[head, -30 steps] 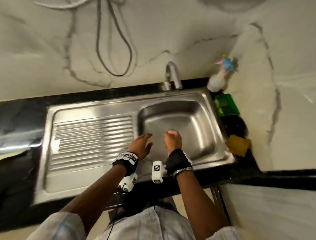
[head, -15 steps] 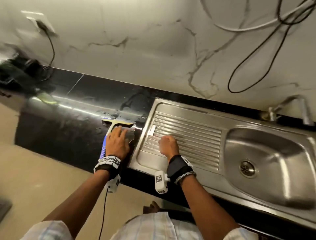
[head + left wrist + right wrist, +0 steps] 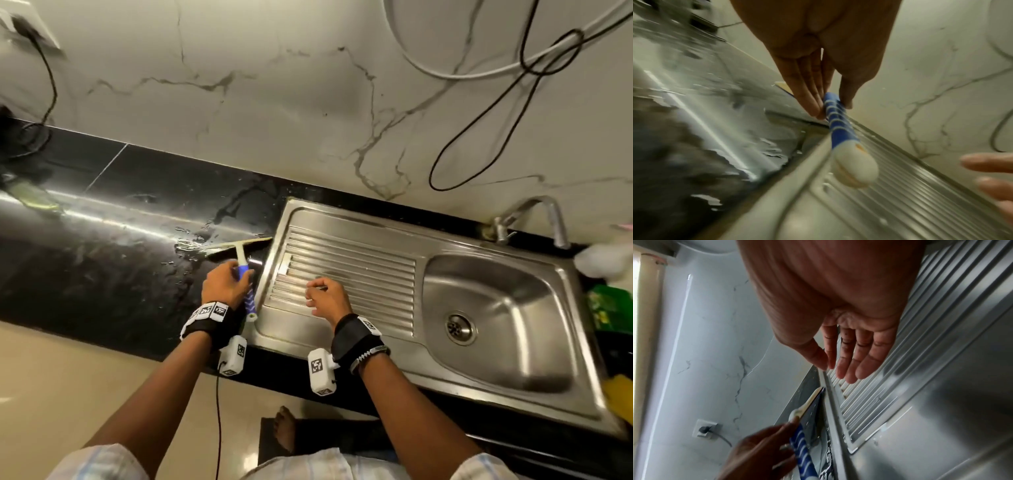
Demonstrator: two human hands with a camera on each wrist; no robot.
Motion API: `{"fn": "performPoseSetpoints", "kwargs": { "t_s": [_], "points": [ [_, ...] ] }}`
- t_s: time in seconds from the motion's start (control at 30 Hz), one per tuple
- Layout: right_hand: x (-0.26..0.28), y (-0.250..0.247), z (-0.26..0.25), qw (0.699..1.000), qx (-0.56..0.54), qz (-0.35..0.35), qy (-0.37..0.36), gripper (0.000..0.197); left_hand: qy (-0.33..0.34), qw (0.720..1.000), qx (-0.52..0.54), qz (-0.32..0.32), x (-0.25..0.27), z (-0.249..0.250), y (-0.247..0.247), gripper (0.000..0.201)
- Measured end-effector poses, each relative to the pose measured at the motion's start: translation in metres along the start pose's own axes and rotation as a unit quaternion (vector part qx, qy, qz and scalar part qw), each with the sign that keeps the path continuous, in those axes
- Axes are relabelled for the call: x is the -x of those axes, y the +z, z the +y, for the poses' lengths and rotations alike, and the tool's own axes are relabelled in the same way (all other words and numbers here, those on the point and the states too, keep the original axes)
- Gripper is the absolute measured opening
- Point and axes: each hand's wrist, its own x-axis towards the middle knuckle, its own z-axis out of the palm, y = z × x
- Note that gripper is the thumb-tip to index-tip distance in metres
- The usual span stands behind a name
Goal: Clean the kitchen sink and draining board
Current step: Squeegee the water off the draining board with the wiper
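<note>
Black stone table [image 3: 113,274] wet, glossy. Steel sink unit [image 3: 421,346] set into right part. Squeegee [image 3: 236,247] blade on table just beside unit's left edge.

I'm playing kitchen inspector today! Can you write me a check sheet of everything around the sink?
Surface: black counter, wet beside the draining board.
Job's things: squeegee, blade on the counter; sink, nothing seen inside it.
Clutter: green thing, yellow thing and white bottle right of the sink.
Hands: left hand pinches the squeegee handle; right hand over the draining board, holding nothing.
Cables: black cable and white hose on the wall; plug in socket.
Surroundings: marble wall, tap, mat.
</note>
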Motion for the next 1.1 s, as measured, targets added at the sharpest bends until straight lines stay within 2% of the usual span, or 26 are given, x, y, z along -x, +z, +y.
{"fn": "performPoseSetpoints", "kwargs": {
  "t_s": [0.17, 0.27, 0.4, 0.57, 0.67, 0.73, 0.8, 0.87, 0.93, 1.03, 1.1],
  "points": [
    [0.009, -0.050, 0.023, 0.994, -0.106, 0.016, 0.023, 0.009, 0.103, 0.985, 0.098, -0.094, 0.017, 0.093, 0.065, 0.064],
    [0.017, -0.091, 0.037, 0.981, -0.183, 0.041, 0.045, 0.026, 0.160, 0.969, 0.129, -0.137, 0.047, 0.157, 0.115, 0.060],
    [0.010, -0.172, 0.062, 0.956, -0.268, 0.113, 0.048, 0.035, 0.259, 0.948, 0.046, -0.181, 0.100, 0.238, 0.186, 0.047],
    [0.000, -0.269, 0.107, 0.924, -0.322, 0.195, 0.068, 0.029, 0.331, 0.901, -0.019, -0.281, 0.139, 0.300, 0.245, 0.069],
    [-0.001, -0.331, 0.122, 0.909, -0.351, 0.221, 0.051, 0.028, 0.373, 0.889, -0.056, -0.260, 0.138, 0.325, 0.273, 0.054],
    [-0.005, -0.368, 0.128, 0.898, -0.365, 0.245, 0.027, 0.024, 0.355, 0.898, -0.111, -0.236, 0.119, 0.327, 0.281, 0.049],
    [-0.013, -0.410, 0.133, 0.892, -0.365, 0.265, 0.016, 0.024, 0.306, 0.898, -0.195, -0.250, 0.096, 0.324, 0.293, 0.072],
    [-0.023, -0.445, 0.137, 0.897, -0.338, 0.283, 0.014, 0.024, 0.280, 0.870, -0.307, -0.265, 0.079, 0.316, 0.294, 0.101],
    [-0.033, -0.478, 0.133, 0.903, -0.314, 0.292, 0.010, 0.021, 0.281, 0.839, -0.378, -0.273, 0.073, 0.315, 0.296, 0.118],
    [-0.051, -0.512, 0.120, 0.920, -0.265, 0.288, -0.002, 0.021, 0.295, 0.814, -0.416, -0.279, 0.072, 0.323, 0.296, 0.125],
    [-0.067, -0.529, 0.111, 0.932, -0.235, 0.275, -0.009, 0.018, 0.289, 0.823, -0.407, -0.273, 0.068, 0.325, 0.301, 0.125]
  ]
}}
